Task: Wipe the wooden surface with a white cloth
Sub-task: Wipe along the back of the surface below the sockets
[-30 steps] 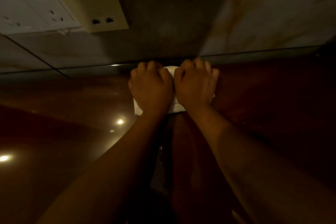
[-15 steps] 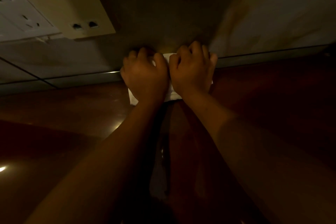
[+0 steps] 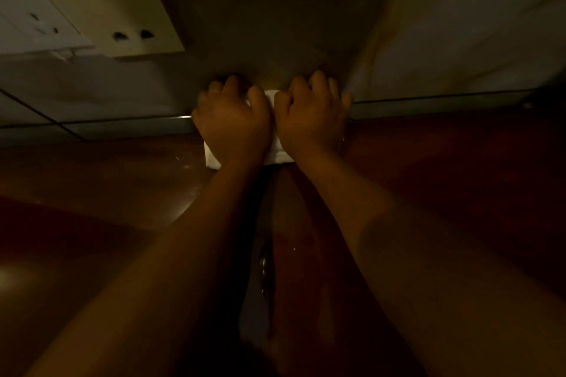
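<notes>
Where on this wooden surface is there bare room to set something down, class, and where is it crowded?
Bare wood lies to the left of the left hand, below the wall's base strip and the sockets, and to the right of the right hand. The middle is crowded: both hands press the white cloth at the wall, and the forearms cross the wooden surface.

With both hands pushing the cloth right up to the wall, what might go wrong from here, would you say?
1. The left hand and right hand have the folded white cloth at the back edge of the dark glossy wooden surface; knuckles may scrape the wall.
2. The cream and white wall sockets sit close above left; a damp cloth straying there would be hazardous.
</notes>
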